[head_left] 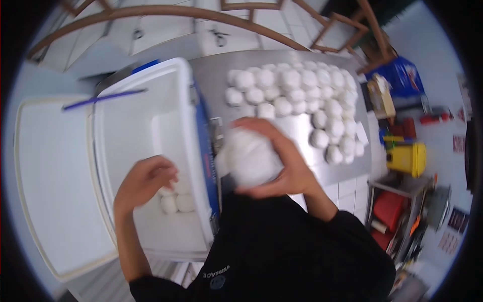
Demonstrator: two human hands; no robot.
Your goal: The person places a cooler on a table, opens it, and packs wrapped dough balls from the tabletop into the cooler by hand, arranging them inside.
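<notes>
My right hand (pixel 279 161) is wrapped round a blurred bundle of white balls (pixel 249 157), held between the white cooler box (pixel 183 126) and the steel table (pixel 211 70); how many it holds cannot be made out. Inside the open cooler, over its lower part, my left hand (pixel 151 181) has its fingers partly curled with nothing visible in them. Below its fingertips a few white balls (pixel 176 202) lie on the cooler's floor. Many more white balls (pixel 302 83) cover the back and right side of the table, some piled on others.
The cooler's lid (pixel 63 186) lies open at the left. A purple stick (pixel 103 98) rests across the cooler's left rim. Wooden frames (pixel 251 15) stand beyond the table. At the right are a yellow bin (pixel 406 158), a blue bag (pixel 400 75) and a metal shelf (pixel 402 183).
</notes>
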